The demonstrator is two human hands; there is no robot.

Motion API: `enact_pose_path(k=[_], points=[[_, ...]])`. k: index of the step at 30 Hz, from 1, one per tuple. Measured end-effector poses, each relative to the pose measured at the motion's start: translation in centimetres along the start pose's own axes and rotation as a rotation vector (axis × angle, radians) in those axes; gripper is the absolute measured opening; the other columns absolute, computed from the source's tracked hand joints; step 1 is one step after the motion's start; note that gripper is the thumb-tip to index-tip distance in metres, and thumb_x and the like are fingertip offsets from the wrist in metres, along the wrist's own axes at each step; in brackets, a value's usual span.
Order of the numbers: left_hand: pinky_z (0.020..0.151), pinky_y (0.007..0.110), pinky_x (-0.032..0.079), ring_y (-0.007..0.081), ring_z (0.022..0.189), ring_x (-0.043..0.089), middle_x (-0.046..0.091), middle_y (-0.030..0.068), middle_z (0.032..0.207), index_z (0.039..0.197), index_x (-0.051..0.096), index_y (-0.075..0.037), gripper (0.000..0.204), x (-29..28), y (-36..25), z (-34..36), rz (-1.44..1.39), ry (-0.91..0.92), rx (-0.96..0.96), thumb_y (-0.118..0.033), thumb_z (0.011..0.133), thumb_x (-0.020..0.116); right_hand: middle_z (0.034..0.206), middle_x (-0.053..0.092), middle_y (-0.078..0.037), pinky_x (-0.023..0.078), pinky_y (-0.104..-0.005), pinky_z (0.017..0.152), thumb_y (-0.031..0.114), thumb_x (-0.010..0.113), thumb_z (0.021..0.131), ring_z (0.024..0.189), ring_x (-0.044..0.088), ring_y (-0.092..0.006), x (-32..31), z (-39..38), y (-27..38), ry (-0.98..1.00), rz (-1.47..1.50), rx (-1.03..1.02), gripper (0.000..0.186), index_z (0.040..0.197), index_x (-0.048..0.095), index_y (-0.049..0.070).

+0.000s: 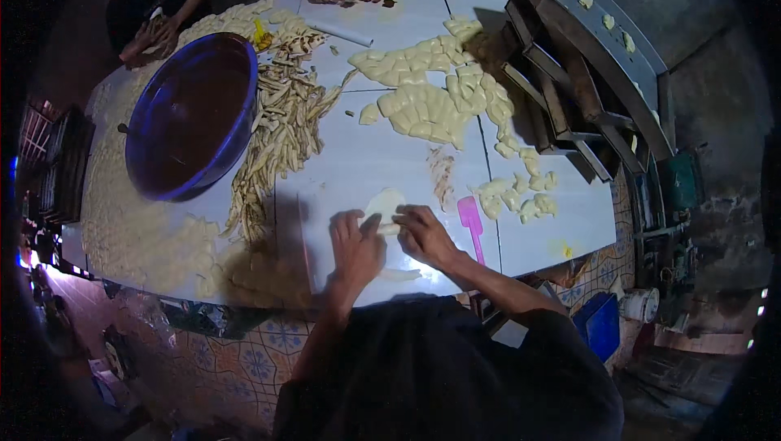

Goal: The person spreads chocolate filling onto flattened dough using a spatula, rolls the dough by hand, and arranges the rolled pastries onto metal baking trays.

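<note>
A flattened piece of pale dough [386,201] lies on the white tabletop in front of me, its near edge rolled over. My left hand [358,250] grips the left end of that rolled edge, fingers bent. On the other end, the fingers of my right hand [425,233] are closed. Just nearer to me rests a slim pale dough roll [399,275]. A pink spatula [470,221] lies to the right of my right hand. Beyond it are small loose dough lumps [517,197], and farther off a spread of dough pieces [423,111]. My fingers partly hide the dough.
A large purple basin [244,128] holds something dark brown. Beside it is a heap of brown-streaked, pale strips [281,136]. Stacked metal trays [561,75] occupy the right end. Two people work across the white table [366,172]. Pale dough pieces [130,237] cover its left side.
</note>
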State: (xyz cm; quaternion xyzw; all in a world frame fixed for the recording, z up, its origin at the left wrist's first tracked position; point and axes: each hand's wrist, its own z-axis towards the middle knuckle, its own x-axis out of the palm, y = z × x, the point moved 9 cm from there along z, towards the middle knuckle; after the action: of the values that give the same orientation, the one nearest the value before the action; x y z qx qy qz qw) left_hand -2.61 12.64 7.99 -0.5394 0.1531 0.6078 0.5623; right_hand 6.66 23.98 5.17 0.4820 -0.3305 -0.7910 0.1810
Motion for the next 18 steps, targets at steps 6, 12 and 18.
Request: enact_pose_path(k=[6,12,18], points=[[0.094,0.046,0.042,0.0364,0.099,0.055,0.061,0.0136,0.096,0.123,0.062,0.000,0.039,2.6,2.3,-0.4,-0.156,-0.016,0.093,0.001,0.084,0.063,0.112,0.062,-0.018,0.055,-0.0439,0.084,-0.006,0.068,0.081,0.100,0.061,-0.0365,0.8,0.4,-1.0,-0.051,-0.019,-0.090,0.033,0.113,0.063,0.000],[0.114,0.064,0.026,0.0477,0.147,0.028,0.036,0.0333,0.153,0.134,0.055,0.003,0.048,2.7,1.7,-1.2,0.161,0.111,-0.071,-0.020,0.092,0.063,0.160,0.034,-0.022,0.031,-0.0501,0.118,0.028,0.061,0.095,0.148,0.034,-0.0369,2.0,-1.4,-0.3,0.120,-0.317,0.129,0.063,0.147,0.044,-0.002],[0.118,0.069,0.004,0.0444,0.155,0.009,0.016,0.0305,0.164,0.155,0.022,0.011,0.076,8.0,8.3,6.5,0.241,0.125,-0.303,-0.041,0.102,0.039,0.164,0.018,-0.030,0.016,-0.0605,0.121,0.045,0.036,0.106,0.152,0.018,-0.0447,4.0,8.9,-4.1,0.041,-0.492,0.251,0.071,0.154,0.028,-0.005]])
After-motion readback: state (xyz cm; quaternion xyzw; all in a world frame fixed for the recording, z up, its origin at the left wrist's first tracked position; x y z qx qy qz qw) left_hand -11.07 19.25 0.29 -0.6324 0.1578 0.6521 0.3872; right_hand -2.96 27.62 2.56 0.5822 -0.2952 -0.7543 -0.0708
